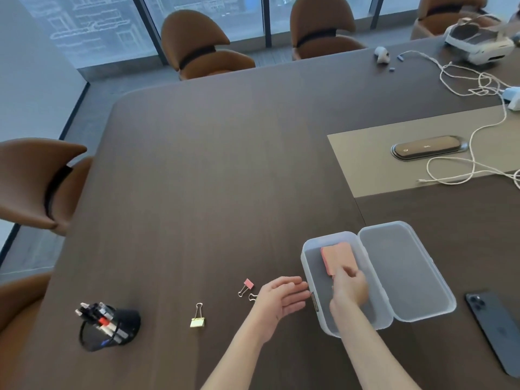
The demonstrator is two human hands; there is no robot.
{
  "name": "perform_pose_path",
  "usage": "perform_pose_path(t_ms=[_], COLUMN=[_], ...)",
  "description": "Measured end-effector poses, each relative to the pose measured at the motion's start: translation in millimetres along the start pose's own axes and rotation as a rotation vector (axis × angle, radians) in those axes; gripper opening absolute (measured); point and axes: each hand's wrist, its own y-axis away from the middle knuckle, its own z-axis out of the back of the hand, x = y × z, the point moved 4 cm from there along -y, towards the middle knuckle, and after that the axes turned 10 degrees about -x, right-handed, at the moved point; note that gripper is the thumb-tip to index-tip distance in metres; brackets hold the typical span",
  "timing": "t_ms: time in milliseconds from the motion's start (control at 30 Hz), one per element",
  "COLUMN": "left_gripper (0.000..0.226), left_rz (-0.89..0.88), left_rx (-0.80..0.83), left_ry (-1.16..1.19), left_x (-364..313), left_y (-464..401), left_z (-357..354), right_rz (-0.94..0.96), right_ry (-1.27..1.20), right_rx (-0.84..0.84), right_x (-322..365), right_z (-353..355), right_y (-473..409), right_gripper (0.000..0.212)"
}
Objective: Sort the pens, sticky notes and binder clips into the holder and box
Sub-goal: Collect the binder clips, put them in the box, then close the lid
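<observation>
Pink sticky notes [337, 258] go down inside the clear box [315, 294], pinched at the near edge by the right hand [350, 288] — a low, controlled placement. Left hand [281, 301] hangs loose, empty, beside the box wall — likely ready to steady it. Binder clips [197, 316] wait on the table [211, 164].

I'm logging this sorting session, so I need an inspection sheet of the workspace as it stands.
Surface: dark wood-grain table, tan inlay at right.
Job's things: pink sticky-note pad in clear plastic box, lid open; black mesh pen holder full of pens; yellow binder clip and pink binder clip on table; a third clip partly hidden.
Clutter: dark smartphone, white headset.
Grippers: right hand holds pad; left hand open, empty.
Cables: white cord, loose.
Surroundings: brown chairs, windows.
</observation>
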Motion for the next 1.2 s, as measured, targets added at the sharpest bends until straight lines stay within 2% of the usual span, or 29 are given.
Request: perform_pose_path(t_ms=[100, 167, 233, 267, 367, 433, 500, 567, 767, 933, 1000, 1133, 1200], left_gripper=[0.025, 0.025, 0.028, 0.029, 0.029, 0.027, 0.025, 0.024, 0.025, 0.028, 0.032, 0.045, 0.048], left_rz=[0.008, 0.006, 0.002, 0.004, 0.014, 0.014, 0.012, 0.016, 0.037, 0.062, 0.089, 0.157, 0.157], left_rx=[-0.180, -0.306, -0.385, -0.410, -0.449, -0.457, -0.454, -0.440, -0.353, -0.317, -0.283, -0.161, -0.130], left_ry=[0.159, 0.268, 0.317, 0.320, 0.305, 0.298, 0.281, 0.254, 0.156, 0.150, 0.190, 0.293, 0.321], left_x=[-1.7, -1.0, 0.0, 1.1, 4.7, 5.9, 6.2, 7.5, 10.4, 11.3, 10.1, 6.3, 3.7], left_y=[2.9, 6.0, 12.2, 15.7, 26.4, 31.9, 34.4, 35.9, 37.6, 29.3, 26.4, 22.3, 21.6], left_z=[34.4, 61.4, 86.7, 98.4, 128.3, 144.9, 160.4, 170.7, 194.8, 199.2, 194.8, 188.2, 192.8], right_rz=[0.521, 0.772, 0.914, 0.968, 1.126, 1.126, 1.045, 0.988, 0.989, 0.997, 1.053, 1.075, 1.105], right_ry=[0.095, 0.216, 0.479, 0.647, 1.035, 1.147, 1.168, 1.134, 1.050, 0.858, 0.779, 0.763, 0.784], right_rx=[0.161, 0.332, 0.539, 0.608, 0.635, 0.587, 0.550, 0.517, 0.462, 0.444, 0.545, 0.869, 0.940], right_x=[20.8, 19.1, 1.1, -10.9, -44.5, -57.8, -66.5, -71.1, -78.0, -65.6, -63.1, -72.6, -78.1], right_z=[-2.5, -15.8, -37.3, -47.0, -65.3, -71.9, -75.9, -76.9, -87.8, -81.4, -81.0, -89.7, -97.9], right_y=[48.7, 81.1, 103.8, 112.0, 123.1, 122.3, 119.0, 114.6, 113.8, 128.3, 146.8, 192.0, 208.5], right_gripper=[0.006, 0.007, 0.004, 0.013, 0.033, 0.036, 0.037, 0.037, 0.025, 0.030, 0.032, 0.044, 0.046])
